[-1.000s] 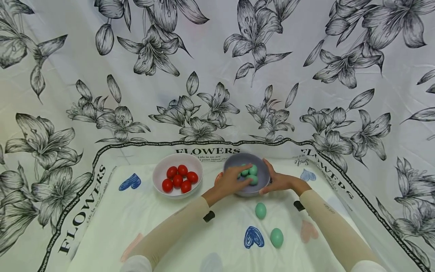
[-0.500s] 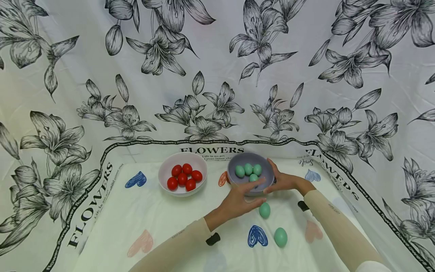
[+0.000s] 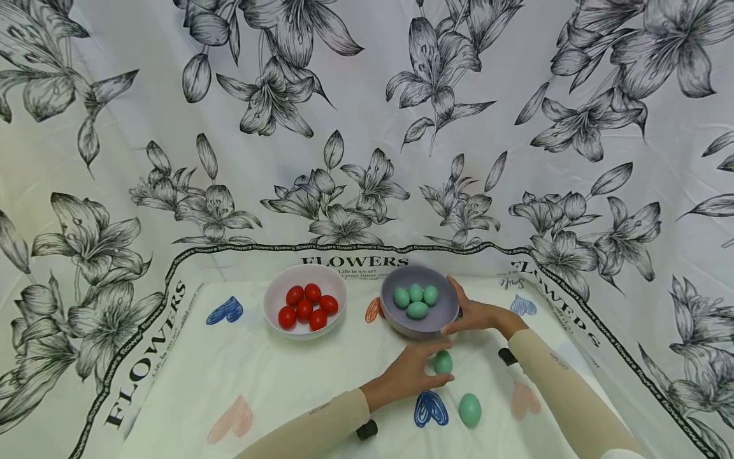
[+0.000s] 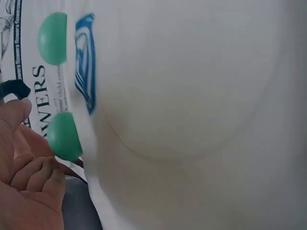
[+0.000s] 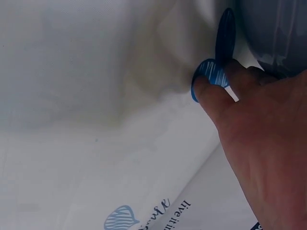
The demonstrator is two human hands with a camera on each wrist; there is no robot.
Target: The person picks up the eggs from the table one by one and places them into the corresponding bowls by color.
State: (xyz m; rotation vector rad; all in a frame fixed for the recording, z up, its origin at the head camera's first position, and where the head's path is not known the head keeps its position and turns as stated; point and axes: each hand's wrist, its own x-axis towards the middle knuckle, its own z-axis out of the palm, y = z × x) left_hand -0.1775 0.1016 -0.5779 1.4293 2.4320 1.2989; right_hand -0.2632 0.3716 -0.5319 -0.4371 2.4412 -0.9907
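In the head view, a grey-purple bowl [image 3: 395, 319] holds several green eggs [image 3: 417, 310]. My left hand [image 3: 404, 375] is in front of the bowl, thumb and fingers spread around a loose green egg [image 3: 443, 362]; whether they touch it is unclear. The left wrist view has the left hand [image 4: 36, 177] beside two green eggs, the nearer egg [image 4: 64, 136] close to its fingers. Another green egg [image 3: 470, 410] lies nearer the front. With thumb and fingers spread, my right hand [image 3: 478, 313] rests against the bowl's right side. The right wrist view catches part of the bowl [image 5: 273, 33].
A white bowl [image 3: 272, 319] with several red eggs [image 3: 304, 310] stands left of the grey-purple one. Underneath is a pale cloth [image 3: 321, 376] printed with hearts. Behind hangs a white curtain [image 3: 355, 95] with black flower drawings.
My left hand has left the eggs inside the grey-purple bowl and come down toward the front, to the loose egg. The right hand stays at the bowl's right side.
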